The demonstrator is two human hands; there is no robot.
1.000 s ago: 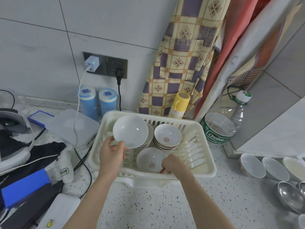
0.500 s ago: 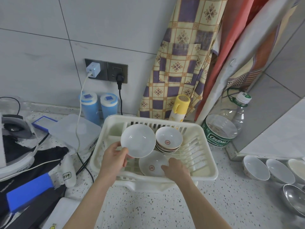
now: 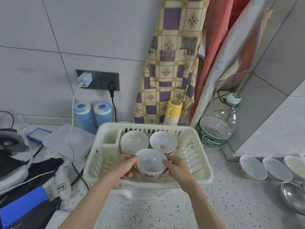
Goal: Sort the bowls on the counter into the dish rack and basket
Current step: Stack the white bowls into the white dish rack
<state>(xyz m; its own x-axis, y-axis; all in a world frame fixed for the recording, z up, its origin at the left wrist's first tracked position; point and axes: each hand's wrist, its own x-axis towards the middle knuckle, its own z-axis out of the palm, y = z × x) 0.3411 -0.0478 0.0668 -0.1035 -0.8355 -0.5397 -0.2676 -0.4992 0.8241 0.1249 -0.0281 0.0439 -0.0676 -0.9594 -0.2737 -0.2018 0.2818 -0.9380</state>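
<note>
A cream plastic dish rack (image 3: pixel 200 176) stands on the speckled counter. At its back sit two stacks of white bowls, a plain-topped left stack (image 3: pixel 134 141) and a right stack (image 3: pixel 163 142) with a red mark inside. At the rack's front, a white bowl with a red pattern (image 3: pixel 150 164) sits on another bowl whose rim shows below. My left hand (image 3: pixel 123 166) grips its left rim and my right hand (image 3: pixel 177 168) holds its right rim. More white bowls (image 3: pixel 252 166) and a steel bowl (image 3: pixel 293 196) wait on the counter at the right.
Behind the rack stand two blue canisters (image 3: pixel 92 115), a yellow-capped spray can (image 3: pixel 173 113) and a large water bottle (image 3: pixel 217 128). Cables, a clear lidded box (image 3: pixel 69 141), a blue block (image 3: pixel 21 207) and dark gear crowd the left counter. Aprons hang on the wall.
My left hand brought the raised white bowl down onto the bowl at the rack's front. My right hand shifted from that lower bowl to the upper bowl's right rim.
</note>
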